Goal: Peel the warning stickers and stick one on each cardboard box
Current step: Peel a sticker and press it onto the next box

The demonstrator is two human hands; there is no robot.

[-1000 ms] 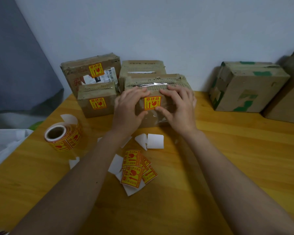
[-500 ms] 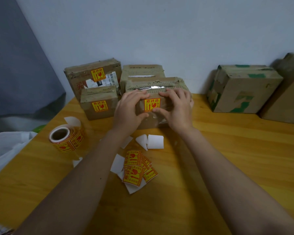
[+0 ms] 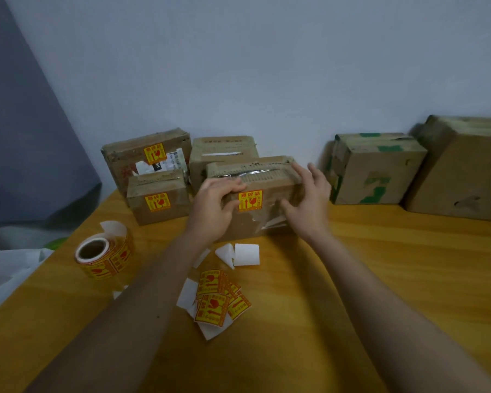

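Your left hand (image 3: 211,208) grips the stickered box (image 3: 267,181) near the bench (image 3: 380,265) far edge; your right hand (image 3: 309,199), splayed, seemingly touches it.

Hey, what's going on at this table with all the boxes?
A person is labelling cardboard boxes with yellow warning stickers. The left hand grips the middle box by its top edge, the right hand is open at its right end, and a sticker sits on its front. The back-left box and small front-left box carry stickers too; the green-taped box shows none. A sticker roll, loose stickers and backing papers lie on the table.
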